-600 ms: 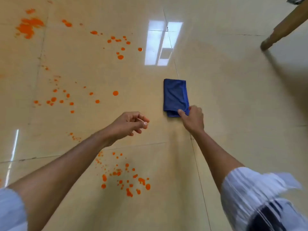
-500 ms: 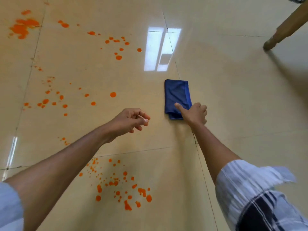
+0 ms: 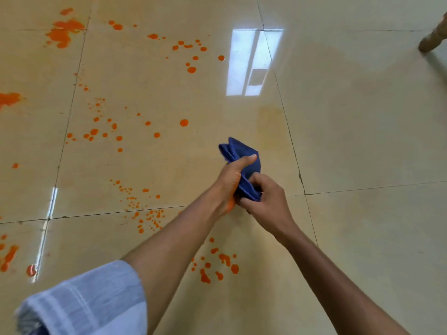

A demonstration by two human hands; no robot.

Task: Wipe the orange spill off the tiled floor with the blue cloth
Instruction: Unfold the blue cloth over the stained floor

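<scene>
Folded in soft layers, the blue cloth sits clamped between the left hand and right hand, orange spill dotting the glossy tiled floor around them.

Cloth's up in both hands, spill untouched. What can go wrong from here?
1. The blue cloth is bunched between the left hand and right hand; wiping with a wad may smear drops rather than lift them.
2. The orange spill is scattered over several tiles, so far patches like the upper-left one are easily missed.
3. Drops lie right under the forearms; a sleeve may get stained.
</scene>
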